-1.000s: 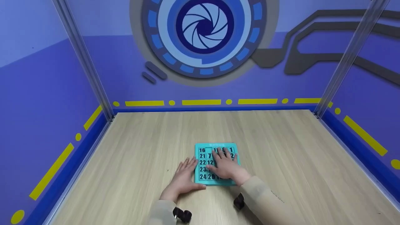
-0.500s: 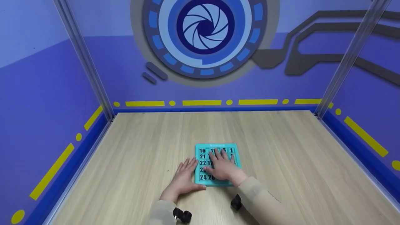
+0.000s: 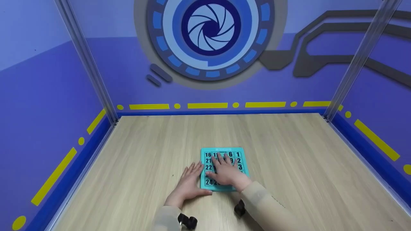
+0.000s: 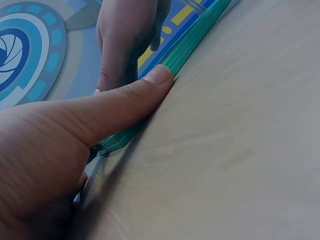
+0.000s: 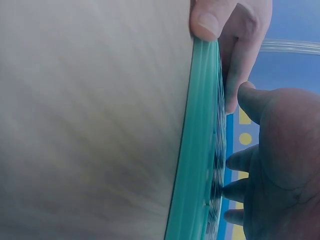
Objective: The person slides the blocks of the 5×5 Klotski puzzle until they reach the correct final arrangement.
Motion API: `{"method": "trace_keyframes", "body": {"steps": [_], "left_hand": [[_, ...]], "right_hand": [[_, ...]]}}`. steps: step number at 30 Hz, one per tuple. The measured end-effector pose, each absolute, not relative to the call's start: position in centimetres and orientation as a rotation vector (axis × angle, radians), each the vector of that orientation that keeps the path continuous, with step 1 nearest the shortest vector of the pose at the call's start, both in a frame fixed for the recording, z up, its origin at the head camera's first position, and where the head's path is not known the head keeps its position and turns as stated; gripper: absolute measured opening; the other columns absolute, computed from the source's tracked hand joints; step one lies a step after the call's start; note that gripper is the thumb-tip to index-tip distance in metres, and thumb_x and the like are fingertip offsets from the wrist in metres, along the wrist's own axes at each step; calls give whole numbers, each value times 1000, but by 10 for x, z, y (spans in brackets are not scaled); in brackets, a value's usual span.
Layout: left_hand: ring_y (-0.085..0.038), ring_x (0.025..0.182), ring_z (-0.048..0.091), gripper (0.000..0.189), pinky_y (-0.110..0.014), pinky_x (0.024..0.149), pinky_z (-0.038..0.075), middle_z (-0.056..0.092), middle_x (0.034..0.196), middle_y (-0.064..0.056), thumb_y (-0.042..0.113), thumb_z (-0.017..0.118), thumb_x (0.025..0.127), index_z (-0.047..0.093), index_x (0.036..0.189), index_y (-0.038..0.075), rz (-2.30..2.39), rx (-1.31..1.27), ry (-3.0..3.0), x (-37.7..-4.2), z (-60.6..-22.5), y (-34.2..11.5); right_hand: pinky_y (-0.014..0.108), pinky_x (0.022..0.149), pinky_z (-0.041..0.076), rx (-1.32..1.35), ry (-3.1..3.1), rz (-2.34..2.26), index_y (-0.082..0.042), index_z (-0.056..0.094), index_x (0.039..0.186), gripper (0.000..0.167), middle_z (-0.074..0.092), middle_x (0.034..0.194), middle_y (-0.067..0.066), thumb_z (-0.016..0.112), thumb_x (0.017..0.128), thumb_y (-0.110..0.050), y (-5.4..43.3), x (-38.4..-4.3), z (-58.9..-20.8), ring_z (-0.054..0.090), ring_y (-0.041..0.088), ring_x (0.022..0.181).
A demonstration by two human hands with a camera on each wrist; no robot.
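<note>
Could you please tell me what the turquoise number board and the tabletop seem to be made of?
The number board looks like moulded plastic with a faint sheen, judging by its evenly coloured, ridged edge. The tabletop is perhaps matt wood-grain laminate; its pale streaks could be real wood.

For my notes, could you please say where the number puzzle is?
In the head view's lower middle, the number puzzle lies on the table, the left hand at its left edge, the right hand over it.
</note>
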State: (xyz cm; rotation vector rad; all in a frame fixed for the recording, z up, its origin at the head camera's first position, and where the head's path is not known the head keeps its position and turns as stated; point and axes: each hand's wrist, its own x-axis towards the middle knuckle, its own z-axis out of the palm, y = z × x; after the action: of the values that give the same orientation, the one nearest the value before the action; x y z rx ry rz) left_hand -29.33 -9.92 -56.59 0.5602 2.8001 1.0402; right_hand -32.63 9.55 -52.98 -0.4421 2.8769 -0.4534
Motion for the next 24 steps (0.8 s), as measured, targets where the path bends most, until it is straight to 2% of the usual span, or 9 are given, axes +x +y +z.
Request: {"method": "trace_keyframes", "body": {"steps": [24], "left_hand": [[-41, 161, 13, 114, -59, 132, 6, 24, 172, -12, 54, 88, 73, 32, 161, 6, 1059, 561, 2811, -292, -567, -100]], "right_hand": [[80, 121, 9, -384, 2911, -540, -9, 32, 162, 77, 19, 171, 22, 51, 103, -56, 130, -322, -525, 12, 47, 159]]}}
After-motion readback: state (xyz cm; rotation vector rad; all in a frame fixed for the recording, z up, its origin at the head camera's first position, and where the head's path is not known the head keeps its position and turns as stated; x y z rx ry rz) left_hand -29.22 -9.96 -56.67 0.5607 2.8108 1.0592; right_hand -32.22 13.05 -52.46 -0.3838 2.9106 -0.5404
